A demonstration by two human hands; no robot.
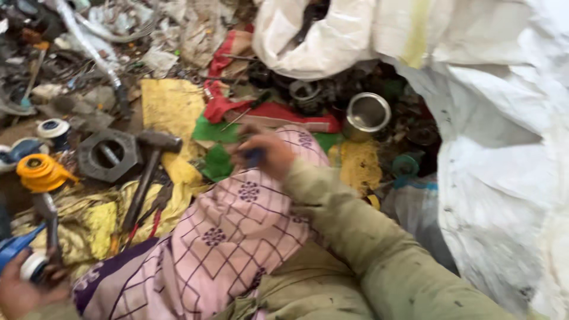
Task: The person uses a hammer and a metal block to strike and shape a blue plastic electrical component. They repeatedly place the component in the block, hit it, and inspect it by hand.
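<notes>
Centrally, the right hand [265, 155] is closed around a small dark-blue object [253, 157]; fingers curl over it, only a little of it shows between them, and motion blur hides what kind of thing it is. The hand rests above a knee draped in pink patterned cloth [237, 228], with an olive-green sleeve [355, 237] running back toward the lower right.

At the lower-left corner, the left hand [21, 290] grips a blue-and-white part [24, 261] from below; a grey metal piece [48, 222] stands just above it. Whether the fingers also touch that metal piece cannot be told.

Just beyond the right hand lie green fabric scraps [216, 160] and a red cloth [261, 111]. Left of the knee, a hammer [148, 172] lies with its dark head away from the person, the handle slanting back over yellow sheeting [172, 106]. Beside the hammer head sits a large hexagonal metal nut [108, 155]. Farther left: an orange funnel-shaped plastic piece [40, 173] and a small round white-topped cap [53, 128].

To the upper right, a round metal tin [367, 114] stands open among dark metal scrap, near the mouth of a large white woven sack [504, 136] that fills the right side of the view.
</notes>
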